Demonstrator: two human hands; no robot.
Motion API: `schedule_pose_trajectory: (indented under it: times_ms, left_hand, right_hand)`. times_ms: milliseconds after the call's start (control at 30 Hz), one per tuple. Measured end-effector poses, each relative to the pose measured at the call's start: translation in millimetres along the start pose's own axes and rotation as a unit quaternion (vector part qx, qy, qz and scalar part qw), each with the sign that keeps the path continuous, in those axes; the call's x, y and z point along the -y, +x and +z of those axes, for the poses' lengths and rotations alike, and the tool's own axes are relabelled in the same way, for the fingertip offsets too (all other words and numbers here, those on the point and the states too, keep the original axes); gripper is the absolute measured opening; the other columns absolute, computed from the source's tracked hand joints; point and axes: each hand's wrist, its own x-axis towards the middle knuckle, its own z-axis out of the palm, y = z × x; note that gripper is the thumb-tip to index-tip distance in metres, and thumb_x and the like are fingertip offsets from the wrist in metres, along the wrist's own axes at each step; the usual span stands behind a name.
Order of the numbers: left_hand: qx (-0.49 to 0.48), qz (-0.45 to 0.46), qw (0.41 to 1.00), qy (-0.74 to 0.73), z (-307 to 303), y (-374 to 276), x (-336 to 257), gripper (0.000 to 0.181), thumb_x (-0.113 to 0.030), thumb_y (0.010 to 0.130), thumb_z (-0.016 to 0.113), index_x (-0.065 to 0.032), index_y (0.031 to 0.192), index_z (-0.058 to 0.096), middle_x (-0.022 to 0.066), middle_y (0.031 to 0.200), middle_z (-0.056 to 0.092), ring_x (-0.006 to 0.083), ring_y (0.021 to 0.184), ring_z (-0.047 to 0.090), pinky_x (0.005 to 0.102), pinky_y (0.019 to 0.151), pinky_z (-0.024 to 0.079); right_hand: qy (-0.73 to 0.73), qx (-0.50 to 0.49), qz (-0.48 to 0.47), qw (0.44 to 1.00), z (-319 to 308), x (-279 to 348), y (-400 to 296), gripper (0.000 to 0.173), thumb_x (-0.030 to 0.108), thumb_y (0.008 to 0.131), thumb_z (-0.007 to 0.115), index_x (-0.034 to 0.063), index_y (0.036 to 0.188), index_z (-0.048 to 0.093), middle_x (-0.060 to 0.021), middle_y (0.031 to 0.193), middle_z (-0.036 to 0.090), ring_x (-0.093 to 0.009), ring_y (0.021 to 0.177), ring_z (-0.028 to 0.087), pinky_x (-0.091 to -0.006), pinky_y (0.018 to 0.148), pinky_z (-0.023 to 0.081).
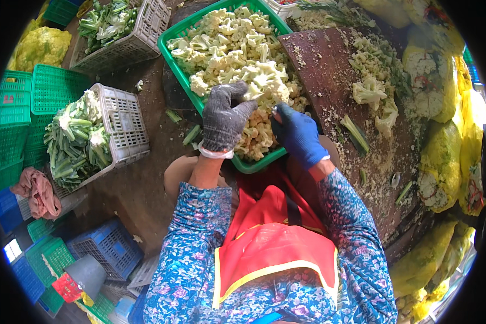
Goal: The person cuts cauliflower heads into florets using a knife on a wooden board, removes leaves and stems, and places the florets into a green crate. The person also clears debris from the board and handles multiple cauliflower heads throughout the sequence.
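My left hand, in a grey knit glove, pinches the stem side of a large cauliflower piece between thumb and fingers. My right hand, in a blue glove, is curled just below and right of that piece; whether something small is inside its fingers is hidden. Both hands are over a green plastic basket heaped with cut cauliflower florets. The basket tilts away from my lap, its near end between my knees.
At right, a brown board carries crumbs, cauliflower pieces and a cut stalk. Yellow net sacks of cauliflower line the far right. On the left are white crates of leafy trimmings, green baskets and a grey bucket.
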Motion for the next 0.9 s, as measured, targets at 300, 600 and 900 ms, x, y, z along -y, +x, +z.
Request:
schedule_pose_trajectory:
  times_ms: [300, 600, 900]
  left_hand:
    - [-0.084, 0.009, 0.935, 0.344, -66, 30, -9, 0.042, -0.007, 0.071, 0.078, -0.0018, 0.110, 0.065, 0.0210, 0.128, 0.055, 0.0342, 0.106, 0.060, 0.0412, 0.090, 0.048]
    - [0.031, -0.055, 0.997, 0.053, -24, 24, 4, 0.043, -0.007, 0.082, 0.072, -0.0026, 0.124, 0.062, 0.0198, 0.132, 0.057, 0.0277, 0.122, 0.055, 0.0370, 0.103, 0.044]
    - [0.136, -0.347, 0.788, -0.490, 40, 9, -12, 0.066, -0.001, 0.091, 0.059, -0.0014, 0.149, 0.027, 0.0148, 0.127, 0.057, 0.0239, 0.109, 0.062, 0.0343, 0.094, 0.053]
  right_hand:
    - [0.041, -0.147, 0.000, 0.988, -6, -27, 0, 0.029, 0.028, 0.086, 0.070, 0.0134, 0.111, 0.063, -0.0147, 0.097, 0.068, -0.034, 0.082, 0.069, -0.0400, 0.068, 0.054]
    - [0.342, -0.059, 0.157, 0.925, 22, -46, 54, 0.030, 0.027, 0.088, 0.067, 0.0079, 0.111, 0.064, -0.0083, 0.080, 0.067, -0.018, 0.061, 0.065, -0.0325, 0.055, 0.052]
    - [0.588, -0.061, 0.183, 0.785, 3, -13, 31, 0.025, 0.020, 0.088, 0.068, 0.0044, 0.107, 0.062, -0.0025, 0.077, 0.065, -0.013, 0.057, 0.062, -0.0273, 0.051, 0.049]
